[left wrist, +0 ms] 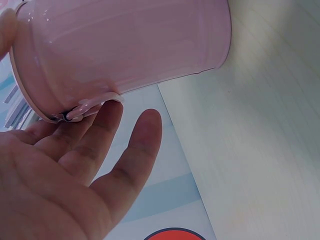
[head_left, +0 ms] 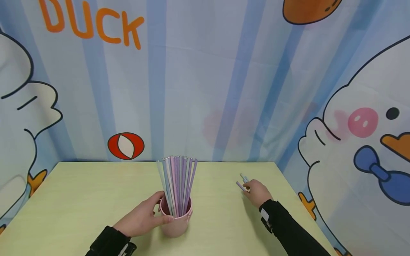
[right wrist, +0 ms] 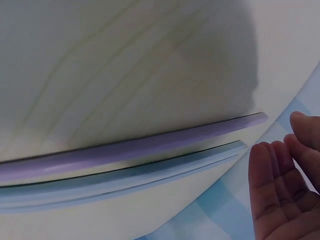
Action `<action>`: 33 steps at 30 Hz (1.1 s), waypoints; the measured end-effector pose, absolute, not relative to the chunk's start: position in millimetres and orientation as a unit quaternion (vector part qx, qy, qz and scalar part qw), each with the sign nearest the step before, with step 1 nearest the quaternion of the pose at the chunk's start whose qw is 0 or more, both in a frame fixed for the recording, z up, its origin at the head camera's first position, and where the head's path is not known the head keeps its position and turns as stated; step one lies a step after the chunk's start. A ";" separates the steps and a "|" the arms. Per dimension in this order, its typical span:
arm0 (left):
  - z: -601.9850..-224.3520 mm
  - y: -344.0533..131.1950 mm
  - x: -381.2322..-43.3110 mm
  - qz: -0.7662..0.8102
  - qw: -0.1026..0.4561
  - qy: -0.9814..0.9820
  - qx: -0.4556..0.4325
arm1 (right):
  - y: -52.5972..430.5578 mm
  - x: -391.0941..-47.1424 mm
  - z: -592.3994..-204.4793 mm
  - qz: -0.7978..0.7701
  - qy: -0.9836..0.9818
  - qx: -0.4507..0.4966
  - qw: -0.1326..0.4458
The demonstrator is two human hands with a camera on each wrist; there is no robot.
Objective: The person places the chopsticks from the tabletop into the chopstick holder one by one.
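A pink cup (head_left: 174, 227) stands on the table, packed with purple, pale blue and whitish drinking straws (head_left: 179, 185). My left hand (head_left: 145, 217) holds the cup from its left side, thumb over the front of the rim and fingers behind. In the left wrist view, fingertips lie at a small loop handle (left wrist: 95, 106) on the cup's side. My right hand (head_left: 256, 193) is over loose straws at the table's right. The right wrist view shows a purple straw (right wrist: 140, 145) and light blue straws (right wrist: 130, 177) lying side by side, with bent fingers and thumb apart near their ends.
The pale yellow wood-grain table (head_left: 105, 192) ends at a back edge against a striped blue and white backdrop (head_left: 192, 89) printed with cartoon ducks. A dark shadow of the right arm falls across the tabletop.
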State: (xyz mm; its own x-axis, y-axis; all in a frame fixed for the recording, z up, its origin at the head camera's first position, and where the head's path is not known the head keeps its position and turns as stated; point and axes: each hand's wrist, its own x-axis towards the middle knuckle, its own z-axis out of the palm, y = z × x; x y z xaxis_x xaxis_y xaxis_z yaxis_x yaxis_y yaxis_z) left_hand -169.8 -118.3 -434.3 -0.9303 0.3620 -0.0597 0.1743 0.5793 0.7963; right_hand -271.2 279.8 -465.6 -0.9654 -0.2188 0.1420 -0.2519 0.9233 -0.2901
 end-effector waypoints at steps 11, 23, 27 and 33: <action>-434.4 -117.3 -170.4 0.432 0.112 0.882 0.150 | 291.1 -276.2 -483.8 0.064 -0.989 0.123 0.051; -432.9 -117.8 -169.8 0.433 0.112 0.881 0.152 | 288.6 -271.8 -487.2 0.054 -0.990 0.119 0.053; -432.9 -117.9 -169.8 0.434 0.113 0.881 0.150 | 287.3 -272.3 -488.6 0.080 -0.988 0.115 0.059; -433.0 -118.0 -169.7 0.435 0.114 0.881 0.148 | 284.4 -274.7 -494.5 0.097 -0.985 0.120 0.072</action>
State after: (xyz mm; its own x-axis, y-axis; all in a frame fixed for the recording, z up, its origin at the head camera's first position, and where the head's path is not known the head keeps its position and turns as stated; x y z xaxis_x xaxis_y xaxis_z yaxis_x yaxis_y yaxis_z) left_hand -169.7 -118.0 -433.0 -0.9303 0.3598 -0.0710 0.1622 0.5772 0.8003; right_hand -274.7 284.4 -494.5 -0.9610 -0.2217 0.1653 -0.2497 0.9526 -0.1737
